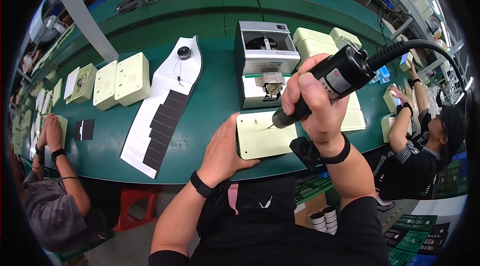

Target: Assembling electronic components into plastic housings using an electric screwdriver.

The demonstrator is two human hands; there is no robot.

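A pale yellow-green plastic housing [265, 141] lies flat in front of me, with a patch of small holes and dark screw holes at its corners. My left hand [222, 147] grips its left side, thumb along the near edge and fingers along the far left. My right hand [317, 103] is wrapped round a black electric screwdriver [345, 68], tilted down to the left. The thin bit points at the upper middle of the housing; whether it touches is unclear. Just behind stands a grey screw feeder [267, 61] with an open-topped bay.
More pale housings [132, 80] stand at left and behind the feeder. A white sheet [167, 91] with black foam strips [167, 121] and a small round speaker [184, 52] lies left. The thick screwdriver cable [420, 43] arcs right. Co-workers sit on both sides.
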